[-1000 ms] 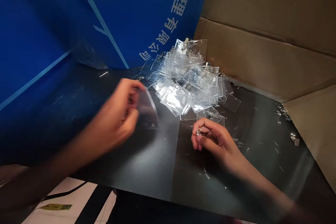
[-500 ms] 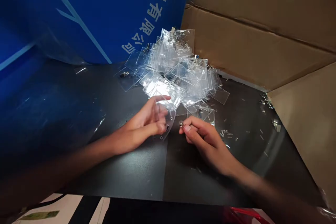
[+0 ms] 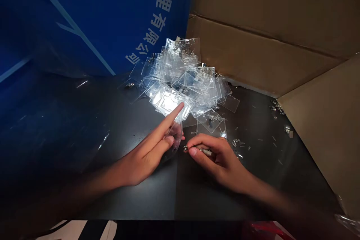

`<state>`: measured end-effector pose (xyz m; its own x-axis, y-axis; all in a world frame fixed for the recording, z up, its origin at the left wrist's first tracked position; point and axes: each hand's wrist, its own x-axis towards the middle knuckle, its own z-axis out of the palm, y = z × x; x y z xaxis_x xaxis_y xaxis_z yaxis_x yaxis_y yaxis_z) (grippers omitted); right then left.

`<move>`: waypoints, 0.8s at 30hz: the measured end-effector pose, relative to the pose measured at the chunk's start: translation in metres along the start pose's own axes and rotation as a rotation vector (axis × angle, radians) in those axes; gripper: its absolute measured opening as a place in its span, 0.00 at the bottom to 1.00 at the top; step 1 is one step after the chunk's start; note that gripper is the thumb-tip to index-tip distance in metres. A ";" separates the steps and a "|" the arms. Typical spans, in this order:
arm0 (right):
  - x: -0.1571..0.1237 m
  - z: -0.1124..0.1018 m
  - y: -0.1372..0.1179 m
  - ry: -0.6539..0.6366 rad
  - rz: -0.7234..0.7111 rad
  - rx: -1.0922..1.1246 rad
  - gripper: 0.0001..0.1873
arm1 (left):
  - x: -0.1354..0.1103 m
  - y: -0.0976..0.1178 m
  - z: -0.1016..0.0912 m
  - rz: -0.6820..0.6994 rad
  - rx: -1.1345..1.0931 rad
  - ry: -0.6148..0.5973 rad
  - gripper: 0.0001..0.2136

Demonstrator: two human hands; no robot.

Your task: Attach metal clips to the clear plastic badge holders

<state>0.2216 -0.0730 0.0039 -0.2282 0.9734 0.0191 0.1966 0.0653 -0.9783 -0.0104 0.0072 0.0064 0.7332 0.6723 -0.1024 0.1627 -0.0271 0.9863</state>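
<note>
Between the thumb and fingers of my left hand (image 3: pixel 153 150) is a clear plastic badge holder (image 3: pixel 174 140), bent into a curve, while the index finger points straight out. Just to the right, my right hand (image 3: pixel 219 157) pinches a small shiny metal clip (image 3: pixel 206 152); its round end (image 3: pixel 185 149) sticks out past the fingertips toward the holder. The two appear apart. Beyond both hands rises a heap of clear badge holders (image 3: pixel 180 71), some with metal clips among them. A few loose holders (image 3: pixel 212 123) lie at the heap's near edge.
Small clear slips (image 3: pixel 239 143) are scattered on the dark table (image 3: pixel 140 202) right of my right hand. More metal clips (image 3: pixel 277 107) lie by the cardboard wall (image 3: pixel 317 120), with another clip (image 3: pixel 288 131) nearer. A blue panel (image 3: pixel 98 18) stands behind on the left.
The holder in my left hand is now bent more, with the index finger stretched out. More of the metal clip shows in my right hand. The whole view has shifted slightly.
</note>
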 end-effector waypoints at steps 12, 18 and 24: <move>0.000 0.000 0.002 -0.010 -0.088 -0.033 0.09 | 0.003 0.000 0.007 0.151 0.049 0.071 0.19; 0.001 0.001 0.004 0.021 -0.038 -0.066 0.09 | 0.004 -0.003 0.008 0.155 0.119 0.116 0.20; 0.002 -0.001 0.001 -0.012 0.036 -0.150 0.20 | 0.004 -0.002 0.011 0.146 0.079 0.151 0.20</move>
<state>0.2221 -0.0711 0.0035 -0.2300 0.9730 -0.0185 0.3452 0.0638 -0.9364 -0.0007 0.0022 0.0024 0.6465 0.7600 0.0668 0.1176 -0.1858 0.9755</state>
